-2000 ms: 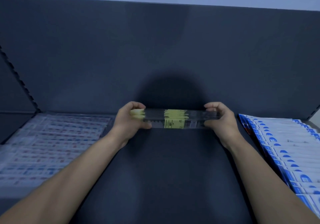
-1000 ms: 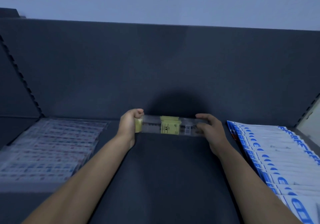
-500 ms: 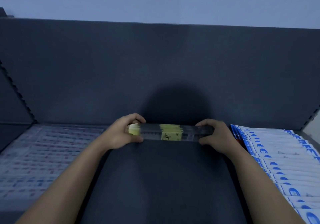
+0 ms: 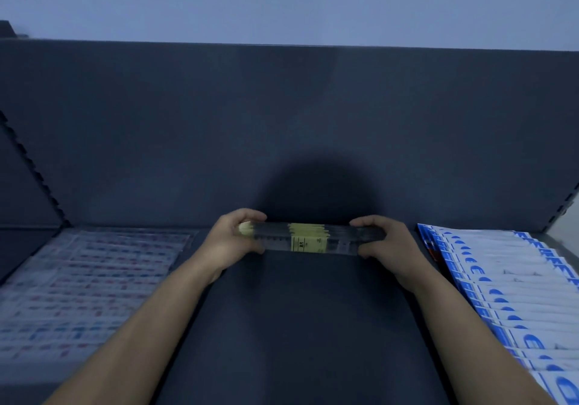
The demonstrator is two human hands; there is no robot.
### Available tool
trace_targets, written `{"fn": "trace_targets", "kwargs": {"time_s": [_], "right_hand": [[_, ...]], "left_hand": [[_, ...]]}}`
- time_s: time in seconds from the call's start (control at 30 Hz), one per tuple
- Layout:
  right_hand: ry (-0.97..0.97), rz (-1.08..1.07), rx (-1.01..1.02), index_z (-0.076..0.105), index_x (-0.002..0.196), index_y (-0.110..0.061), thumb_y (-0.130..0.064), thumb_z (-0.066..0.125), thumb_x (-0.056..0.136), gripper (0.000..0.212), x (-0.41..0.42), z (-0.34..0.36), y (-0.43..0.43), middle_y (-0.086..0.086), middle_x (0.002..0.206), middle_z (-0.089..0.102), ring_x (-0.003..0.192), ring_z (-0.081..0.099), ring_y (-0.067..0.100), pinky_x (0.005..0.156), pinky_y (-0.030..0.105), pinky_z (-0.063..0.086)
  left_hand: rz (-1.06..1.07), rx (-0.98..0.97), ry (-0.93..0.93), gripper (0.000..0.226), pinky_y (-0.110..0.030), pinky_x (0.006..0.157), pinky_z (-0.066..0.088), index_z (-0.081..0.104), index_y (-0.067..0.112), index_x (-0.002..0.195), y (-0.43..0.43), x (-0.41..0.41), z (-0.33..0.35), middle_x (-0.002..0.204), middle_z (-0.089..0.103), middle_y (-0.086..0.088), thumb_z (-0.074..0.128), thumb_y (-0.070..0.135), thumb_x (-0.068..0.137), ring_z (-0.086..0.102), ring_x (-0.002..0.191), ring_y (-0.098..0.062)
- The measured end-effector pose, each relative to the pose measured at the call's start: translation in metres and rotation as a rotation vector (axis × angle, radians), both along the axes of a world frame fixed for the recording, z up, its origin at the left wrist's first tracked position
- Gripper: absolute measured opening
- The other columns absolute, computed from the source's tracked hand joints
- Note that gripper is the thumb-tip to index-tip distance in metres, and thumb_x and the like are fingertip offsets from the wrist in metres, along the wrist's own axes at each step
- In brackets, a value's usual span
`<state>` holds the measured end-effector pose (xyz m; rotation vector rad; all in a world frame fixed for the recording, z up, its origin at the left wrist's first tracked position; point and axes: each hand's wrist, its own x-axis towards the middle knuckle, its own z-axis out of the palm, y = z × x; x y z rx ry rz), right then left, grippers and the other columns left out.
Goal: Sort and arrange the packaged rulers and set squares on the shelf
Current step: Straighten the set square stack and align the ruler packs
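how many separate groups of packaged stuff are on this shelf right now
3: clear packets with red and blue print lying at left, a bundle of rulers held at the middle back by the left hand and right hand, blue-and-white packs rowed at right.

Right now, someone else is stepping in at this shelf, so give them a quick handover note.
Left hand: shut on the left end of the ruler bundle.
Right hand: shut on its right end.
Bundle: clear packs with yellow labels, held level across the middle of the shelf, near the back panel. Whether it touches the shelf cannot be told.
Done, as it looks: clear packs lie flat in rows on the left; blue-and-white packs stand overlapped in a row on the right.
Left: set the bundle down in the bare middle strip and line it up with its neighbours.
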<state>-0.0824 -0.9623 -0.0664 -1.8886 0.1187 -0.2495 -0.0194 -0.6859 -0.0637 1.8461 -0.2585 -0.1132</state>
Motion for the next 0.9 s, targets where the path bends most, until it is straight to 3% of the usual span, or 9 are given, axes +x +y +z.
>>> {"fn": "trace_targets", "kwargs": {"time_s": [0.2,0.3,0.4,0.47,0.63,0.73,0.83,0.9], "right_hand": [[-0.067,-0.075,0.343,0.066,0.103,-0.026,0.023,0.051,0.071,0.06,0.0,-0.007,0.007,0.0,0.11,0.061,0.102,0.058,0.007,0.065,0.016,0.053],[-0.081,-0.05,0.375,0.066,0.105,-0.023,0.023,0.043,0.073,0.061,0.0,-0.005,0.006,-0.002,0.118,0.063,0.112,0.055,0.008,0.073,0.017,0.049],[-0.046,-0.011,0.392,0.067,0.107,-0.018,0.02,0.036,0.073,0.059,-0.001,-0.004,0.005,0.001,0.12,0.064,0.116,0.054,0.012,0.095,0.03,0.046],[-0.031,-0.007,0.42,0.068,0.106,-0.015,0.018,0.033,0.072,0.06,-0.001,-0.002,0.005,0.003,0.12,0.064,0.118,0.054,0.014,0.101,0.033,0.043],[-0.046,0.02,0.549,0.068,0.107,-0.01,0.011,0.026,0.071,0.059,-0.003,0.004,0.008,0.007,0.12,0.061,0.116,0.052,0.01,0.092,0.028,0.047],[-0.041,0.056,0.557,0.066,0.112,-0.007,0.009,0.024,0.072,0.06,-0.005,0.005,0.009,0.009,0.121,0.056,0.105,0.056,0.004,0.076,0.021,0.051],[-0.025,0.071,0.582,0.066,0.113,-0.007,0.005,0.025,0.072,0.059,-0.005,0.005,0.007,0.011,0.123,0.055,0.114,0.05,0.008,0.082,0.027,0.049],[-0.03,0.07,0.621,0.066,0.111,-0.008,0.002,0.027,0.077,0.053,-0.004,0.004,0.006,0.009,0.122,0.057,0.119,0.047,0.011,0.089,0.032,0.046]], "left_hand": [[0.099,-0.376,0.17,0.049,-0.023,0.069,0.054,0.069,0.013,0.098,-0.007,-0.001,0.0,0.103,0.068,-0.004,0.066,-0.024,0.066,0.064,0.087,-0.014],[0.13,-0.462,0.249,0.035,-0.026,0.071,0.051,0.069,0.011,0.1,-0.007,0.001,0.003,0.106,0.07,-0.005,0.056,-0.012,0.078,0.062,0.094,-0.016],[0.138,-0.448,0.281,0.033,-0.032,0.081,0.05,0.071,0.012,0.102,-0.008,0.002,0.003,0.106,0.071,-0.001,0.049,0.002,0.079,0.059,0.103,-0.021],[0.139,-0.429,0.278,0.032,-0.038,0.092,0.047,0.071,0.013,0.099,-0.01,0.002,0.002,0.105,0.07,-0.001,0.049,0.002,0.08,0.058,0.104,-0.023],[0.04,-0.353,0.232,0.035,-0.025,0.077,0.049,0.07,0.014,0.099,-0.007,-0.001,0.002,0.105,0.067,-0.005,0.057,-0.012,0.079,0.061,0.092,-0.016],[0.018,-0.312,0.215,0.04,-0.027,0.081,0.05,0.069,0.015,0.101,-0.008,-0.002,0.0,0.109,0.067,-0.004,0.065,-0.013,0.074,0.062,0.096,-0.018],[0.015,-0.292,0.21,0.044,-0.035,0.09,0.049,0.069,0.016,0.103,-0.008,-0.001,-0.001,0.111,0.067,-0.004,0.075,-0.011,0.069,0.063,0.097,-0.021],[0.023,-0.276,0.184,0.046,-0.029,0.085,0.052,0.069,0.016,0.102,-0.008,-0.001,-0.001,0.109,0.068,-0.004,0.079,-0.01,0.065,0.064,0.094,-0.018]]}}
